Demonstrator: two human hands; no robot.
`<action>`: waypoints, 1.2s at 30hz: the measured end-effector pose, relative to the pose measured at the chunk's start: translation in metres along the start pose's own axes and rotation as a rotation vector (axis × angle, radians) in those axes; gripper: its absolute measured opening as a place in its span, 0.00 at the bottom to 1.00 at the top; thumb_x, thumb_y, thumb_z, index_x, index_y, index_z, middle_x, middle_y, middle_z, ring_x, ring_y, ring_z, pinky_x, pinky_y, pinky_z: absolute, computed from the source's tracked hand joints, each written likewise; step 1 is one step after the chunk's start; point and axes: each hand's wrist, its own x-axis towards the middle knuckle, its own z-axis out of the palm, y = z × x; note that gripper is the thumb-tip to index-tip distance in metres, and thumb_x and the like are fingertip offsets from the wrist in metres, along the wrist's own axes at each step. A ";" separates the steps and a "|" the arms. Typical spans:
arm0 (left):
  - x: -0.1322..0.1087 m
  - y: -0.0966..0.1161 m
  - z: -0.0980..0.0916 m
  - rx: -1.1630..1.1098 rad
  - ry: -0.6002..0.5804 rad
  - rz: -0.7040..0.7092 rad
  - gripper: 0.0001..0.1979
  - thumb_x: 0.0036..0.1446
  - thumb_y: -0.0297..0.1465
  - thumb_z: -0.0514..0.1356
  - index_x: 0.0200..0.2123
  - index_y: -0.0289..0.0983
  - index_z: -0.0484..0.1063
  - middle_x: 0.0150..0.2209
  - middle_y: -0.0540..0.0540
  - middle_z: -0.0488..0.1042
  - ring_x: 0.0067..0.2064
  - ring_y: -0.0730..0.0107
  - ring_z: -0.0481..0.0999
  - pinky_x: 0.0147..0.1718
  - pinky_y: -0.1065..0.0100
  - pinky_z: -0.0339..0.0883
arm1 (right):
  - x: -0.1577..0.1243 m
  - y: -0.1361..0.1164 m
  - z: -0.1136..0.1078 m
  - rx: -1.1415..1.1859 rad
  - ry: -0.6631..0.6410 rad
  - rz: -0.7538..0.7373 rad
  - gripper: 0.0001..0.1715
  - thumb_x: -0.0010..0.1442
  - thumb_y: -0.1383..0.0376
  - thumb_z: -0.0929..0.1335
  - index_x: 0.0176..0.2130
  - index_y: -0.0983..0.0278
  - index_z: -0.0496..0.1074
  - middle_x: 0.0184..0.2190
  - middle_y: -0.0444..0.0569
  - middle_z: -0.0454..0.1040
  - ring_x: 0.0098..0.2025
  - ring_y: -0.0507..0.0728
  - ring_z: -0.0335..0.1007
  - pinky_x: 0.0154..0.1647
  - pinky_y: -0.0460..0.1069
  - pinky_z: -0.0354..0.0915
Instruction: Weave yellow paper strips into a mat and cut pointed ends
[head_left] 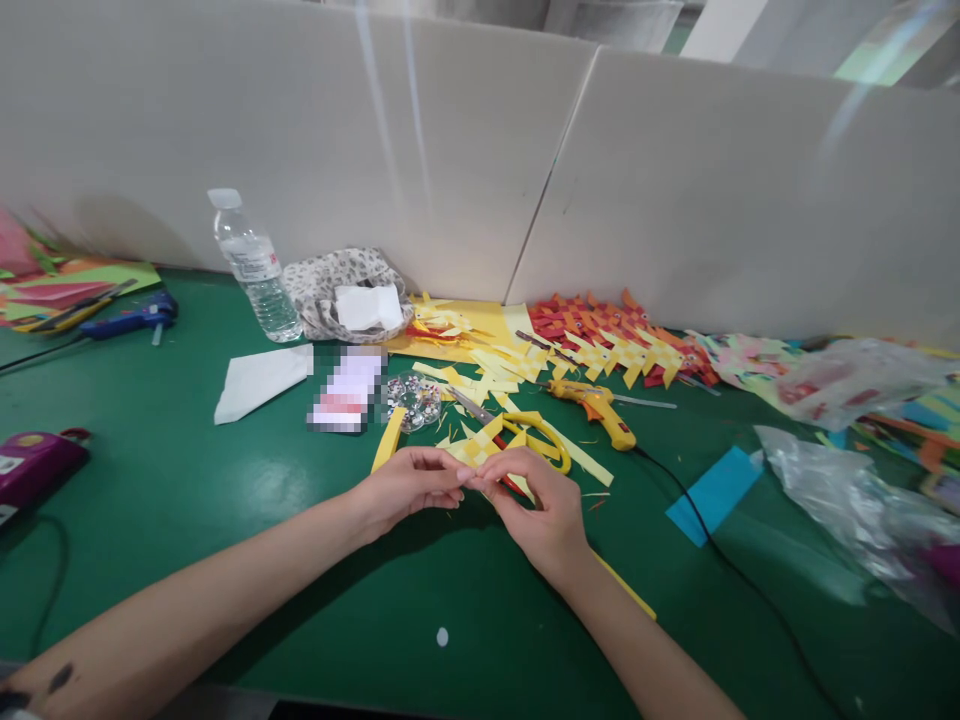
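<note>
My left hand (416,483) and my right hand (536,500) meet at the fingertips over the green table, both pinched. Whatever lies between the fingertips is too small to make out. Just behind them are a yellow woven paper piece (478,447) and yellow-handled scissors (555,440) with open blades pointing to the back left. A yellow strip (389,440) stands beside my left hand. Behind it sits a round clear case of small beads or eyes (414,400). The yellow glue gun (600,405) lies to the right of the scissors.
A water bottle (259,270), patterned cloth bag (341,290), white paper (262,380) and blurred phone (349,390) are at back left. Red woven pieces (592,325) line the partition. Blue paper (716,493), a black cord (720,545) and plastic bags (847,500) lie right; a purple device (37,470) left.
</note>
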 end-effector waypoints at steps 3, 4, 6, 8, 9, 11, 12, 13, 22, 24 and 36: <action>0.000 0.000 -0.001 0.001 -0.013 0.001 0.13 0.38 0.34 0.72 0.27 0.34 0.77 0.24 0.50 0.76 0.26 0.79 0.72 0.34 0.72 0.66 | 0.000 0.000 0.000 -0.003 0.002 -0.016 0.09 0.54 0.75 0.68 0.32 0.60 0.68 0.30 0.44 0.75 0.33 0.53 0.73 0.36 0.48 0.70; 0.001 0.000 -0.001 0.001 -0.014 0.000 0.13 0.38 0.34 0.72 0.27 0.34 0.77 0.24 0.50 0.76 0.26 0.79 0.72 0.34 0.72 0.66 | 0.001 -0.001 0.000 -0.004 0.003 -0.019 0.09 0.54 0.75 0.67 0.32 0.60 0.68 0.30 0.44 0.75 0.33 0.53 0.73 0.36 0.48 0.70; 0.001 -0.001 -0.002 0.001 -0.010 -0.002 0.13 0.38 0.34 0.72 0.27 0.34 0.77 0.25 0.49 0.76 0.26 0.79 0.72 0.34 0.72 0.66 | 0.001 -0.001 0.000 -0.004 0.007 -0.022 0.09 0.55 0.75 0.67 0.31 0.60 0.68 0.29 0.44 0.75 0.33 0.52 0.73 0.36 0.48 0.70; 0.001 -0.001 -0.002 0.002 -0.003 -0.004 0.13 0.37 0.34 0.72 0.27 0.33 0.77 0.25 0.49 0.77 0.26 0.79 0.72 0.34 0.71 0.66 | 0.001 -0.001 0.000 -0.001 0.013 -0.023 0.09 0.54 0.75 0.67 0.31 0.60 0.68 0.29 0.44 0.74 0.32 0.52 0.73 0.35 0.48 0.70; 0.001 -0.001 -0.002 0.002 0.000 -0.005 0.13 0.37 0.34 0.72 0.27 0.33 0.77 0.25 0.49 0.77 0.26 0.79 0.72 0.34 0.71 0.66 | 0.000 0.000 0.000 0.001 0.011 -0.021 0.10 0.54 0.75 0.68 0.31 0.60 0.68 0.29 0.44 0.74 0.32 0.52 0.73 0.36 0.48 0.70; 0.001 -0.001 -0.002 0.001 -0.006 -0.006 0.13 0.37 0.34 0.72 0.26 0.33 0.77 0.25 0.49 0.76 0.26 0.79 0.72 0.34 0.72 0.66 | -0.001 0.000 0.000 0.006 0.006 -0.014 0.11 0.54 0.76 0.68 0.32 0.60 0.68 0.30 0.44 0.75 0.33 0.52 0.73 0.36 0.48 0.70; 0.001 -0.001 -0.002 0.001 -0.011 -0.008 0.13 0.37 0.34 0.72 0.26 0.33 0.77 0.25 0.49 0.76 0.26 0.80 0.72 0.34 0.72 0.66 | -0.001 0.000 0.000 0.008 0.002 -0.015 0.11 0.53 0.76 0.68 0.33 0.60 0.68 0.30 0.44 0.75 0.34 0.52 0.73 0.37 0.48 0.70; 0.001 -0.001 -0.002 0.000 -0.015 -0.008 0.13 0.37 0.34 0.72 0.26 0.33 0.77 0.25 0.49 0.76 0.26 0.80 0.72 0.34 0.73 0.66 | -0.001 0.000 0.000 0.007 -0.001 -0.018 0.11 0.53 0.76 0.68 0.33 0.60 0.68 0.31 0.44 0.75 0.34 0.52 0.73 0.37 0.48 0.70; 0.001 -0.001 -0.002 0.012 -0.022 -0.009 0.12 0.37 0.34 0.72 0.27 0.34 0.77 0.25 0.49 0.77 0.26 0.80 0.72 0.33 0.73 0.66 | 0.002 -0.006 -0.001 -0.043 0.027 -0.085 0.11 0.55 0.76 0.66 0.32 0.60 0.68 0.29 0.44 0.76 0.33 0.52 0.73 0.35 0.48 0.70; 0.001 -0.001 -0.003 0.015 -0.024 -0.008 0.12 0.38 0.33 0.72 0.26 0.34 0.78 0.25 0.49 0.77 0.26 0.80 0.72 0.34 0.73 0.66 | 0.002 -0.006 -0.001 -0.047 0.021 -0.082 0.10 0.55 0.76 0.66 0.31 0.60 0.68 0.29 0.45 0.76 0.32 0.52 0.74 0.35 0.48 0.71; 0.000 0.001 0.000 0.012 0.008 -0.020 0.14 0.33 0.35 0.73 0.24 0.33 0.77 0.22 0.50 0.75 0.24 0.81 0.71 0.31 0.73 0.66 | 0.000 -0.004 0.000 -0.028 0.020 -0.108 0.12 0.55 0.77 0.66 0.33 0.60 0.68 0.30 0.45 0.75 0.33 0.52 0.73 0.36 0.48 0.70</action>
